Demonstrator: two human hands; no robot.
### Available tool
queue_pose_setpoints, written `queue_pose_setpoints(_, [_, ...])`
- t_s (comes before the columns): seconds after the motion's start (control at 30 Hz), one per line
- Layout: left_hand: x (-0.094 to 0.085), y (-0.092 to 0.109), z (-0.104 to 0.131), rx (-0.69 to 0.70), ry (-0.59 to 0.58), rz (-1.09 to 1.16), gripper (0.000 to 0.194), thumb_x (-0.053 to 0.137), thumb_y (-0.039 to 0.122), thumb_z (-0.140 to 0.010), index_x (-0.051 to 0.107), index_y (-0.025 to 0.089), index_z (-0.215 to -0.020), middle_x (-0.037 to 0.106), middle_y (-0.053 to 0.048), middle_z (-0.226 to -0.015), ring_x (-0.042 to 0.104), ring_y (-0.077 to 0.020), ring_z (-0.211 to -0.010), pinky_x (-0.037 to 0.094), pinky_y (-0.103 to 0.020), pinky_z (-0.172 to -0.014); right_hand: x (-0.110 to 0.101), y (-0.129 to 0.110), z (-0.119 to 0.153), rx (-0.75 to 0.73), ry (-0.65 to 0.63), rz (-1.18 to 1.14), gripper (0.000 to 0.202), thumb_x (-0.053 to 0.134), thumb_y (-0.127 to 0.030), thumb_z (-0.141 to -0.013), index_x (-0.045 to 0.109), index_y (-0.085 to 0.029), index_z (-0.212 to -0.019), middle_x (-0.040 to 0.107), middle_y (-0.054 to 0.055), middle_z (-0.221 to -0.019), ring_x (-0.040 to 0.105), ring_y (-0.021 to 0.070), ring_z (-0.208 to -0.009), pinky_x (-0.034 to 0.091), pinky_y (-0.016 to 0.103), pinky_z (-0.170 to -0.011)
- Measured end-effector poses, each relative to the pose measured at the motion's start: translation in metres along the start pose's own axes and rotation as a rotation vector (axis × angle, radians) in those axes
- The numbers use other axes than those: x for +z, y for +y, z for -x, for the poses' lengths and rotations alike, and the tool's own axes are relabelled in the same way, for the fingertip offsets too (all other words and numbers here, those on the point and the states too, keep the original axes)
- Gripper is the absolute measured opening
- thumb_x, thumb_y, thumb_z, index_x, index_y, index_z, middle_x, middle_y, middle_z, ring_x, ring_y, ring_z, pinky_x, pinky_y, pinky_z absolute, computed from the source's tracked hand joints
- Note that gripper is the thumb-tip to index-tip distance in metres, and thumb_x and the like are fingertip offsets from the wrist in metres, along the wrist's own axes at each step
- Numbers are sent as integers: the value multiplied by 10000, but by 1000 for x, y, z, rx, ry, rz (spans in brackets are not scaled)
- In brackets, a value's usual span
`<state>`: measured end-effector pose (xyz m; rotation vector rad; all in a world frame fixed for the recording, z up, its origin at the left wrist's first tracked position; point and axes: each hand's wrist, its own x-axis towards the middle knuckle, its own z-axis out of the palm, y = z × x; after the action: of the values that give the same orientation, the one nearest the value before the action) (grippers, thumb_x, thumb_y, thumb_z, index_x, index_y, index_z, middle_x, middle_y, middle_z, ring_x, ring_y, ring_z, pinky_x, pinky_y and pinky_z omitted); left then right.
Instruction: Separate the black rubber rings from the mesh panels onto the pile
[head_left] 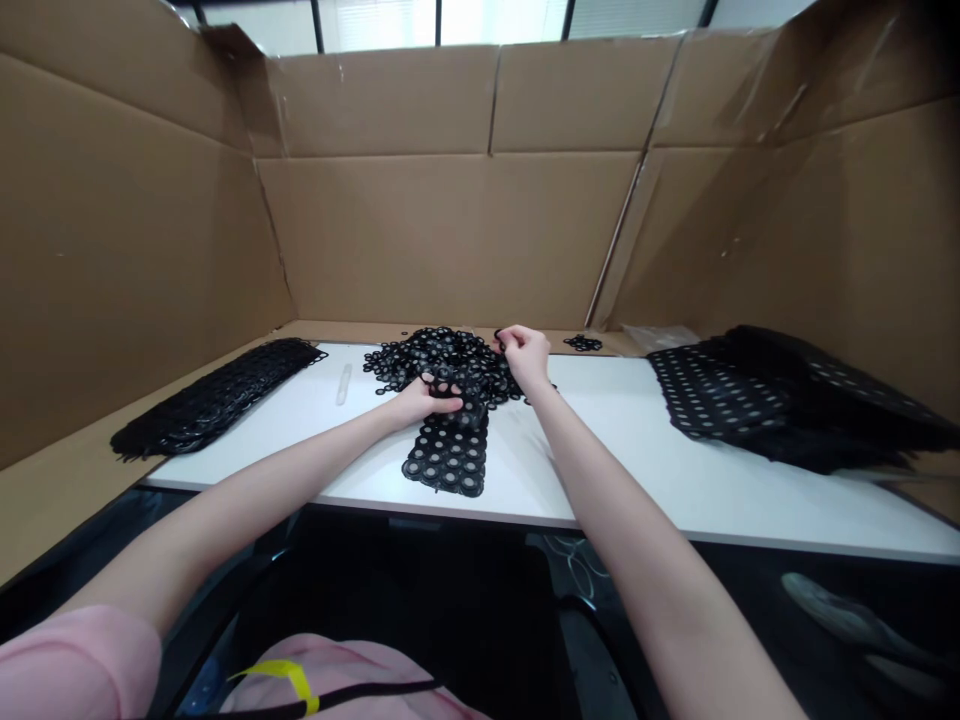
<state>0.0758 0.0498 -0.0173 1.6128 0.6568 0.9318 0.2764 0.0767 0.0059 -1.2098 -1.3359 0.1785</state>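
My left hand (427, 400) grips the upper part of a black sheet of joined rings (446, 458), whose lower end lies near the table's front edge. Thumb and fingers close around its near side. Behind it spreads a heap of loose black rings (427, 350). At the heap's right side, my right hand (523, 350) is raised a little, its thumb and forefinger pinched on a small black ring (499, 338). Part of the heap is hidden behind the left hand and the sheet.
A stack of black mesh sheets (217, 395) lies at the left. A larger pile of perforated black sheets (757, 395) sits at the right. A clear strip (343, 384) and a few rings (583, 343) lie on the table (600, 420). Cardboard walls (442, 240) enclose the back and sides.
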Motion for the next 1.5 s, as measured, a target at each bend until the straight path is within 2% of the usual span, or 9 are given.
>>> queue_pose_setpoints(0.2, [7, 5, -2, 34, 61, 52, 417, 859, 282, -512, 684, 110, -849, 701, -85, -922, 635, -192, -859, 463, -380, -888, 12, 18, 0, -39, -189, 9, 294, 548, -224, -776, 714, -144, -1005, 740, 97, -897, 674, 209, -809, 494, 344, -823])
queue_pose_setpoints(0.33, [7, 5, -5, 54, 120, 97, 420, 864, 301, -505, 687, 122, -841, 697, -53, -843, 636, -173, -783, 481, -370, -850, 21, 13, 1, -93, -234, -107, 302, 523, -347, -828, 713, -174, -988, 712, 92, -1043, 654, 206, -916, 480, 355, -884])
queue_pose_setpoints(0.53, [6, 6, -9, 79, 197, 120, 385, 861, 329, -515, 683, 125, -790, 673, -28, -772, 623, -157, -729, 482, -337, -802, 1, -16, 9, -36, -420, -263, 524, 492, -660, -790, 690, -182, -706, 674, 37, -706, 611, 177, -728, 471, 295, -689])
queue_pose_setpoints(0.63, [4, 5, -9, 62, 189, 105, 379, 866, 315, -510, 685, 123, -781, 688, -42, -801, 625, -163, -767, 468, -332, -818, -2, -21, 12, -55, -423, -243, 461, 653, -625, -668, 640, -167, -613, 634, 17, -633, 582, 171, -667, 429, 272, -616])
queue_pose_setpoints(0.8, [-3, 3, -10, 51, 115, 96, 380, 859, 351, -513, 693, 109, -754, 703, -60, -782, 619, -170, -738, 456, -339, -797, 0, -9, 10, -25, -289, -188, 368, 606, -539, -724, 649, -175, -713, 639, 27, -688, 557, 169, -655, 444, 300, -656])
queue_pose_setpoints(0.97, [-2, 3, -12, 74, 148, 31, 377, 841, 403, -516, 662, 109, -669, 665, -30, -675, 573, -141, -646, 430, -296, -697, -4, -25, 17, -319, -72, 137, 312, 614, -361, -760, 661, -229, -1039, 635, 64, -972, 556, 223, -866, 446, 380, -805])
queue_pose_setpoints(1.07, [-2, 3, -12, 91, 168, -25, 390, 836, 420, -506, 626, 111, -617, 607, 1, -593, 514, -113, -577, 388, -262, -616, -3, -42, 25, -474, -196, 187, 197, 555, -350, -847, 719, -244, -866, 661, 64, -927, 532, 235, -950, 381, 404, -877])
queue_pose_setpoints(1.2, [-2, 3, -12, 145, 211, -169, 427, 812, 452, -516, 537, 125, -524, 479, 41, -495, 403, -78, -521, 291, -231, -536, 4, -44, 29, -513, -418, 246, 175, 687, -407, -765, 749, -273, -859, 699, 45, -906, 502, 249, -969, 283, 442, -894])
queue_pose_setpoints(1.5, [2, 7, -10, 193, 225, -315, 493, 778, 462, -589, 410, 157, -466, 291, 66, -479, 249, -64, -504, 163, -252, -523, 15, -34, 28, -459, -427, 268, 166, 591, -219, -831, 751, -257, -806, 707, 45, -829, 520, 232, -945, 253, 452, -892])
